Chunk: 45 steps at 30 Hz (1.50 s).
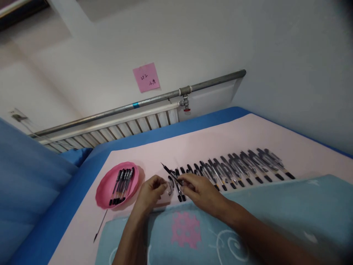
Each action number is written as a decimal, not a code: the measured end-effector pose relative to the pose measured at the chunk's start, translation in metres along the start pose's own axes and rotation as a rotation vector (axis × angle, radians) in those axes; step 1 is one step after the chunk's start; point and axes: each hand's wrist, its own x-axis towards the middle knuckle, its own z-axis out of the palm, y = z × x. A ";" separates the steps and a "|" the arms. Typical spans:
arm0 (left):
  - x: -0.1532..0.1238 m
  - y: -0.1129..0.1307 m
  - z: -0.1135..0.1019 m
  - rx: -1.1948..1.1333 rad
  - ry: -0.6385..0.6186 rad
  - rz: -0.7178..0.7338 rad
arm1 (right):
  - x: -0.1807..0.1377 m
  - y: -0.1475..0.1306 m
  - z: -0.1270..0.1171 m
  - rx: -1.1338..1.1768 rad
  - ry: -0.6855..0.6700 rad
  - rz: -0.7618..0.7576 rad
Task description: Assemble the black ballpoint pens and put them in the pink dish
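My left hand [152, 191] is closed in a pinch around a small clear pen part at the table's front middle. My right hand [199, 190] is closed on a thin black pen [171, 173] that points up and to the left. The two hands almost touch. A long row of black pens [239, 168] lies side by side on the pink sheet [215, 141], running from my right hand to the far right. A pink dish [104, 191] with several black pens stands left of my left hand.
A thin black refill [99, 226] lies loose on the pink sheet below the dish. A light blue patterned cloth [248, 221] covers the near edge. Blue table surface [55, 217] borders the sheet. A radiator and metal pipe [138, 105] run along the wall behind.
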 end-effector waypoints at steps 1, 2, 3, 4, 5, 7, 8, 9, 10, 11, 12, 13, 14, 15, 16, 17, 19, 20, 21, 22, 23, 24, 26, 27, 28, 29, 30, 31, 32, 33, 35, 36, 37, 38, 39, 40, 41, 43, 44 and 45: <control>0.001 -0.003 0.004 0.100 -0.012 0.008 | 0.000 0.000 0.000 0.004 0.005 0.002; 0.001 -0.005 0.008 0.203 -0.019 0.021 | 0.000 0.000 0.000 0.003 0.007 0.002; 0.002 -0.006 0.011 0.307 -0.023 0.037 | 0.000 0.000 0.000 -0.001 0.007 0.000; 0.002 -0.007 0.014 0.404 -0.027 0.053 | 0.000 0.000 0.000 -0.005 0.009 -0.002; 0.002 -0.007 0.015 0.484 -0.031 0.061 | 0.000 0.000 0.000 -0.009 0.012 -0.003; 0.002 -0.007 0.015 0.568 -0.034 0.054 | 0.000 0.000 0.000 -0.019 0.018 -0.002; 0.002 -0.006 0.013 0.559 -0.022 0.038 | 0.000 0.000 0.000 -0.024 0.019 0.000; 0.002 -0.006 0.011 0.510 -0.001 0.005 | 0.000 0.000 0.000 -0.030 0.014 0.001; 0.001 -0.004 0.007 0.418 0.024 -0.038 | 0.000 0.000 0.000 -0.035 0.003 0.002; 0.001 -0.003 0.003 0.296 0.047 -0.086 | -0.001 -0.001 -0.001 -0.042 -0.010 0.002; 0.000 -0.001 -0.002 0.151 0.066 -0.130 | -0.001 -0.002 -0.001 -0.048 -0.030 0.001; 0.000 0.002 -0.006 -0.004 0.082 -0.167 | -0.002 -0.002 -0.001 -0.053 -0.056 -0.004; -0.001 0.004 -0.011 -0.156 0.101 -0.189 | -0.002 -0.003 -0.001 -0.057 -0.081 -0.010; -0.001 0.006 -0.014 -0.296 0.127 -0.196 | -0.002 -0.004 -0.001 -0.063 -0.103 -0.015; -0.001 0.008 -0.017 -0.422 0.157 -0.192 | -0.003 -0.004 -0.001 -0.067 -0.121 -0.018; -0.001 0.009 -0.019 -0.531 0.185 -0.188 | -0.003 -0.005 -0.001 -0.072 -0.136 -0.019; 0.000 0.011 -0.021 -0.690 0.211 -0.187 | -0.003 -0.005 -0.001 -0.081 -0.153 -0.011; 0.001 0.011 -0.021 -0.737 0.207 -0.192 | -0.003 -0.005 -0.001 -0.085 -0.162 -0.005; 0.001 0.011 -0.021 -0.770 0.199 -0.196 | -0.003 -0.004 0.000 -0.087 -0.171 -0.003; 0.001 0.011 -0.020 -0.792 0.194 -0.197 | -0.003 -0.004 0.000 -0.089 -0.178 -0.006; 0.002 0.011 -0.019 -0.808 0.191 -0.193 | -0.003 -0.004 0.000 -0.093 -0.181 -0.012; 0.002 0.011 -0.018 -0.818 0.189 -0.187 | -0.003 -0.004 0.000 -0.098 -0.182 -0.021; 0.001 0.012 -0.017 -0.824 0.189 -0.176 | -0.003 -0.003 0.000 -0.107 -0.178 -0.037; 0.001 0.012 -0.016 -0.821 0.189 -0.174 | -0.003 -0.003 0.000 -0.110 -0.178 -0.041; 0.000 0.012 -0.015 -0.813 0.186 -0.174 | -0.003 -0.003 0.001 -0.112 -0.178 -0.041; 0.000 0.012 -0.014 -0.804 0.183 -0.172 | -0.003 -0.002 0.001 -0.114 -0.177 -0.040; -0.001 0.012 -0.014 -0.793 0.182 -0.169 | -0.003 -0.002 0.001 -0.117 -0.176 -0.037; -0.001 0.012 -0.013 -0.781 0.183 -0.164 | -0.003 -0.001 0.002 -0.121 -0.177 -0.037; -0.001 0.012 -0.012 -0.765 0.184 -0.159 | -0.003 0.000 0.002 -0.126 -0.177 -0.039; -0.001 0.012 -0.011 -0.747 0.186 -0.155 | -0.004 0.000 0.003 -0.130 -0.174 -0.040; -0.001 0.011 -0.008 -0.710 0.189 -0.151 | -0.004 0.001 0.004 -0.136 -0.165 -0.040; 0.000 0.011 -0.007 -0.698 0.188 -0.152 | -0.004 0.002 0.005 -0.141 -0.157 -0.037; 0.000 0.011 -0.005 -0.695 0.188 -0.152 | -0.004 0.002 0.006 -0.149 -0.146 -0.035; 0.000 0.011 -0.003 -0.698 0.191 -0.151 | -0.004 0.002 0.006 -0.159 -0.137 -0.035; 0.001 0.011 -0.002 -0.704 0.194 -0.150 | -0.004 0.002 0.007 -0.170 -0.128 -0.038; 0.001 0.011 0.000 -0.712 0.196 -0.148 | -0.004 0.002 0.008 -0.181 -0.120 -0.044; 0.001 0.011 0.001 -0.720 0.196 -0.145 | -0.004 0.002 0.008 -0.189 -0.112 -0.051; 0.001 0.011 0.003 -0.743 0.188 -0.150 | -0.005 0.001 0.009 -0.200 -0.097 -0.057; 0.002 0.011 0.003 -0.760 0.181 -0.157 | -0.005 0.001 0.009 -0.203 -0.091 -0.056; 0.002 0.011 0.004 -0.780 0.175 -0.169 | -0.005 0.000 0.009 -0.204 -0.085 -0.051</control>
